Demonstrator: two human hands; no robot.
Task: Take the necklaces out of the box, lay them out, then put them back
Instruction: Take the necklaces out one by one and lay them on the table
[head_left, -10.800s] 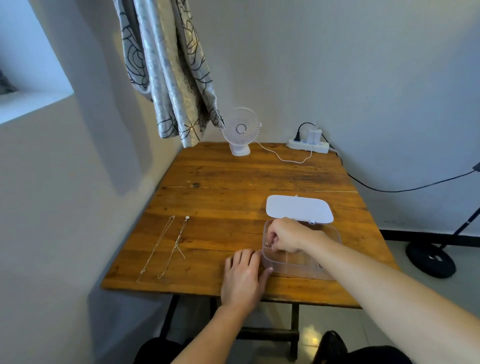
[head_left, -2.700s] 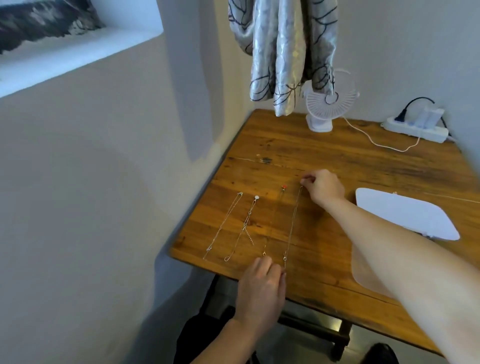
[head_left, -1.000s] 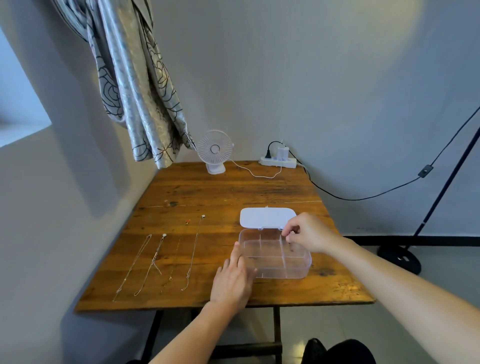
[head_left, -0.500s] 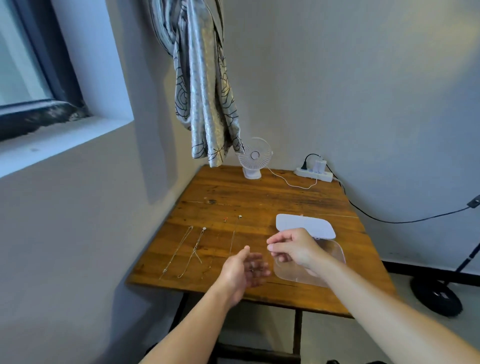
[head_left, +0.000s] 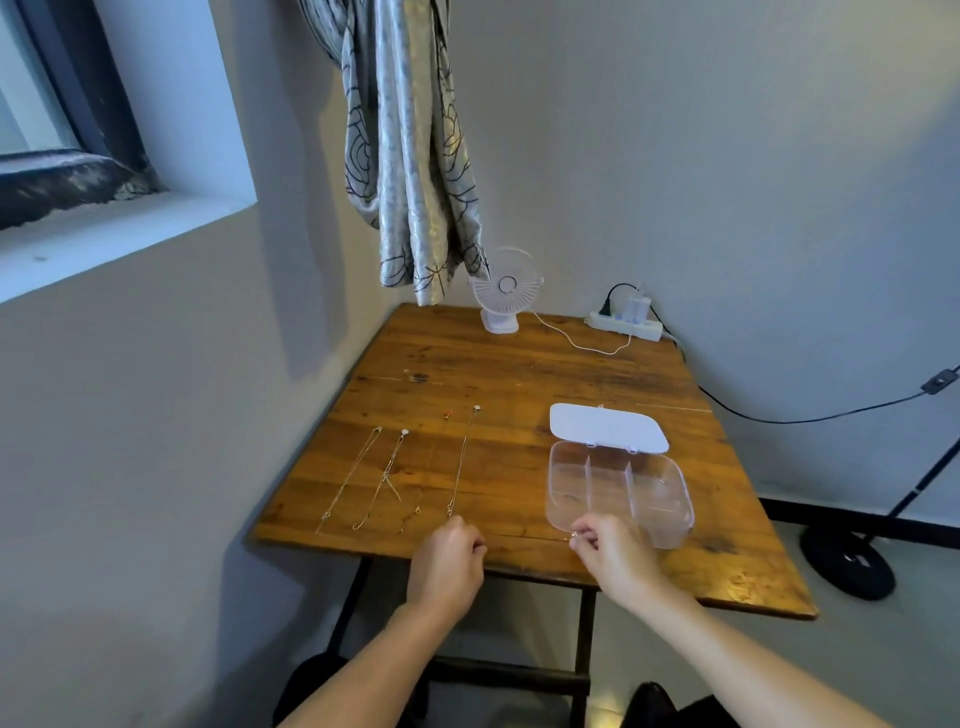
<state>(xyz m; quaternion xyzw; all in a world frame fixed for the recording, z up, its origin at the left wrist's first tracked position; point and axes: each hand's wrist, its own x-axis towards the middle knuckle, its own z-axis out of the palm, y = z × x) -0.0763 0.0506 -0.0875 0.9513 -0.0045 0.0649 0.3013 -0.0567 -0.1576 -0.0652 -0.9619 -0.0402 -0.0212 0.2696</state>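
Note:
A clear plastic box (head_left: 670, 499) with inner dividers sits open on the wooden table (head_left: 519, 379), its white lid (head_left: 605, 428) folded back behind it. Several thin necklaces (head_left: 460, 462) lie stretched in parallel lines on the table's left part. My left hand (head_left: 449, 561) and my right hand (head_left: 613, 558) hover over the table's front edge. Each pinches one end of another thin necklace (head_left: 530, 540) drawn taut between them. The chain is very fine and barely visible.
A small white fan (head_left: 504, 301) and a white power strip (head_left: 626, 325) with a cable stand at the back of the table. A patterned curtain (head_left: 410, 156) hangs over the back left corner. A wall runs along the table's left side. A black stand base (head_left: 847, 564) sits on the floor at right.
Both hands have dropped from above the box to the front edge and moved apart, with a necklace stretched between them. The camera view has shifted.

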